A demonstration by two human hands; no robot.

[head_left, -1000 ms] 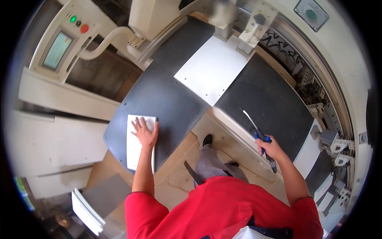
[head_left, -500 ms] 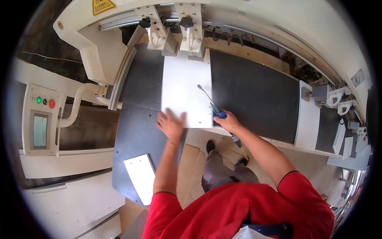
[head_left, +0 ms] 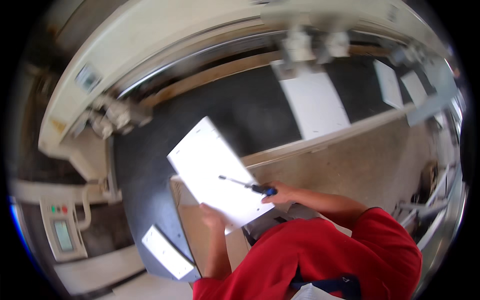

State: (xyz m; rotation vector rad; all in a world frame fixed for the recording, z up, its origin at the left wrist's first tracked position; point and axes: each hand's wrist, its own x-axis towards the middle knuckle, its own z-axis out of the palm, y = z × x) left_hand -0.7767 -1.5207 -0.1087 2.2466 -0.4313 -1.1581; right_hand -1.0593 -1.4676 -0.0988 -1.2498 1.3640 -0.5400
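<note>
A white rectangular board (head_left: pixel 207 160) with small holes along its edges is held tilted in front of me, its far part over the dark table. My left hand (head_left: pixel 213 218) grips its left edge near my body; part of the fingers is hidden by the board. At the board's right edge, my right hand (head_left: pixel 281 193) is closed round an air blow gun (head_left: pixel 258 189) with a blue and black body. The gun's thin metal nozzle lies across the white face and points left. Whether the right fingers also pinch the board cannot be made out.
A smaller white board (head_left: pixel 167 252) lies on the dark table's near left part. Another white board (head_left: pixel 322 107) sits under the blurred machine heads, with more panels (head_left: pixel 389 82) farther right. A control panel (head_left: pixel 63 227) stands at left. The machine's beam (head_left: pixel 165 40) arches behind.
The board has come off the machine table toward me and turned askew. My left hand has taken its edge; the blow gun moved along with my right hand. The whole view has swung rightward.
</note>
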